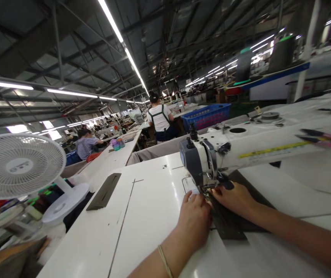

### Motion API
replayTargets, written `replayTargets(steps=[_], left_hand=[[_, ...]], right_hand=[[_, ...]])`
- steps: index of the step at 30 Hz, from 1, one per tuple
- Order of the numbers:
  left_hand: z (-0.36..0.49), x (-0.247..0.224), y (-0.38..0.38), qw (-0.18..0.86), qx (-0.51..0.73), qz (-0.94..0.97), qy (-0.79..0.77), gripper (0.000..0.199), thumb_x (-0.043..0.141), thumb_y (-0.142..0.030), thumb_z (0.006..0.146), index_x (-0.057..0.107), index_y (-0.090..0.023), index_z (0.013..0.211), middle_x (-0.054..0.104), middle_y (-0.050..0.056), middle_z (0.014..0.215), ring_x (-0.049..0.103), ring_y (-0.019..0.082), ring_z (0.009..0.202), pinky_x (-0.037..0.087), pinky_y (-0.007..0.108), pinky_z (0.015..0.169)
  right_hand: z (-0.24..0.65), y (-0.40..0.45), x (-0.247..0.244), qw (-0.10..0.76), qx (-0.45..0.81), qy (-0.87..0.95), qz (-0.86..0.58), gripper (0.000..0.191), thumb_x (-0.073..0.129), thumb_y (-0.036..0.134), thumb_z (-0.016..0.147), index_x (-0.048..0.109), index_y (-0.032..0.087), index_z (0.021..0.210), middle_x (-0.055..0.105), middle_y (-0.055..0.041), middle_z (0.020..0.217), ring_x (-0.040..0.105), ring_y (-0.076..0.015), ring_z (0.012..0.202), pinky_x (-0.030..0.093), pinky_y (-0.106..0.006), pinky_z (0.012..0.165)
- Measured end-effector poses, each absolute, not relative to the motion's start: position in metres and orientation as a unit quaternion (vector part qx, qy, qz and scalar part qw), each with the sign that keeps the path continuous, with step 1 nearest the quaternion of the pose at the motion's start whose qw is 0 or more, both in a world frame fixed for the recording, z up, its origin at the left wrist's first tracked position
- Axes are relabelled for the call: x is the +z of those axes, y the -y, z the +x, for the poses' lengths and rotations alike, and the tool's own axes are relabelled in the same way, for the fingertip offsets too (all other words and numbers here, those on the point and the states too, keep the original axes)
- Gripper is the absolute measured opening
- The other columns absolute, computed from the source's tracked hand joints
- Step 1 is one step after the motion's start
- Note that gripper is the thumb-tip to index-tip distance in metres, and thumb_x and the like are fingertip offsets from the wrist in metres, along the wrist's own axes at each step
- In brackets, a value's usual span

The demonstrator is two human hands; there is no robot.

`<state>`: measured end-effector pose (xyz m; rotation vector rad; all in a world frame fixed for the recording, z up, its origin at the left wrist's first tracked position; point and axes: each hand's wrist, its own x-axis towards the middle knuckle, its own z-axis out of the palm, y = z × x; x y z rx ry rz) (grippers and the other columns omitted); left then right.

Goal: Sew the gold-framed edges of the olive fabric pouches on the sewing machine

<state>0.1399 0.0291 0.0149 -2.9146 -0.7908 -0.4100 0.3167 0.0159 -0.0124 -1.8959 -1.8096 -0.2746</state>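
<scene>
Dark grey-green fabric [230,226] lies under the head of a white and dark sewing machine [198,158]. On its left side, close to the needle area, is my left hand [196,216], its fingers bent and drawn together at the fabric's edge; what they grip is hidden. My right hand [232,197] presses on the fabric just right of the needle area, fingers together and partly behind the machine head. A separate dark grey-green piece with a slit [104,192] lies flat on the white table [148,197], left of the machine.
A white fan [21,166] stands at the left. Pink-handled scissors [324,139] and a yellow tape [272,150] are on the machine's arm. Behind are a blue basket [206,116], a person in a white shirt [159,117] and a person in stripes [86,146].
</scene>
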Motion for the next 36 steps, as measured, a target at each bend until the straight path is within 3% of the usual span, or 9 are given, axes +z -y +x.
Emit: replayTargets(steps=[4,7,11,16,22,27,31,36], left_hand=[[0.138,0.004,-0.022,0.065,-0.176,-0.944,0.272,0.019,0.053,-0.016,0.086,0.059,-0.017,0.104,0.062,0.007,0.101,0.06,0.021,0.096,0.033,0.05,0.109],[0.139,-0.006,-0.02,0.079,-0.198,-0.945,0.246,0.021,0.053,-0.011,0.084,0.058,-0.014,0.105,0.064,0.008,0.101,0.062,0.02,0.095,0.032,0.047,0.111],[0.14,-0.005,-0.022,0.082,-0.211,-0.948,0.225,0.018,0.051,-0.01,0.086,0.059,-0.014,0.1,0.065,0.008,0.1,0.064,0.019,0.092,0.036,0.044,0.108],[0.143,0.004,-0.03,0.067,-0.194,-0.954,0.219,0.018,0.049,-0.01,0.086,0.06,-0.016,0.099,0.066,0.007,0.099,0.065,0.019,0.09,0.033,0.048,0.11],[0.142,0.009,-0.032,0.063,-0.168,-0.958,0.225,0.023,0.055,-0.012,0.082,0.06,-0.014,0.104,0.067,0.009,0.103,0.064,0.021,0.096,0.035,0.047,0.109],[0.134,0.002,-0.013,0.071,-0.194,-0.96,0.189,0.018,0.051,-0.014,0.088,0.063,-0.014,0.101,0.068,0.009,0.107,0.065,0.019,0.099,0.031,0.045,0.112],[0.132,-0.005,-0.007,0.076,-0.216,-0.958,0.171,0.021,0.046,-0.016,0.091,0.063,-0.012,0.104,0.068,0.011,0.111,0.064,0.02,0.103,0.03,0.047,0.113],[0.133,0.001,-0.012,0.048,-0.213,-0.962,0.163,0.02,0.047,-0.015,0.091,0.063,-0.012,0.103,0.068,0.01,0.111,0.064,0.018,0.103,0.036,0.041,0.11]], right_hand=[[0.319,0.024,-0.016,0.286,-0.133,0.772,-0.552,0.026,0.047,0.022,0.087,0.068,0.018,0.1,0.07,-0.0087,0.102,0.065,-0.0204,0.093,0.053,-0.034,0.082],[0.317,0.048,-0.024,0.316,-0.183,0.808,-0.462,0.034,0.049,0.019,0.086,0.062,0.013,0.117,0.065,-0.0109,0.117,0.061,-0.0194,0.106,0.053,-0.033,0.088],[0.312,0.052,-0.026,0.311,-0.16,0.803,-0.482,0.033,0.045,0.018,0.087,0.064,0.01,0.113,0.066,-0.0126,0.114,0.062,-0.0204,0.104,0.054,-0.035,0.087],[0.312,0.041,-0.018,0.329,-0.104,0.799,-0.493,0.034,0.042,0.015,0.087,0.064,0.009,0.111,0.066,-0.0143,0.112,0.062,-0.0216,0.105,0.052,-0.039,0.092],[0.315,0.042,-0.011,0.311,-0.154,0.811,-0.47,0.034,0.045,0.02,0.086,0.063,0.004,0.111,0.066,-0.0165,0.111,0.063,-0.0243,0.102,0.055,-0.038,0.086],[0.309,0.059,-0.023,0.314,-0.185,0.791,-0.491,0.036,0.049,0.028,0.086,0.063,0.007,0.111,0.067,-0.0153,0.11,0.063,-0.0259,0.099,0.056,-0.042,0.082],[0.305,0.064,-0.031,0.321,-0.188,0.785,-0.496,0.034,0.05,0.028,0.086,0.063,0.01,0.112,0.066,-0.0141,0.112,0.062,-0.0248,0.102,0.055,-0.04,0.084],[0.306,0.058,-0.022,0.326,-0.183,0.792,-0.483,0.03,0.045,0.02,0.087,0.063,0.01,0.11,0.067,-0.0124,0.108,0.063,-0.023,0.099,0.055,-0.039,0.083]])
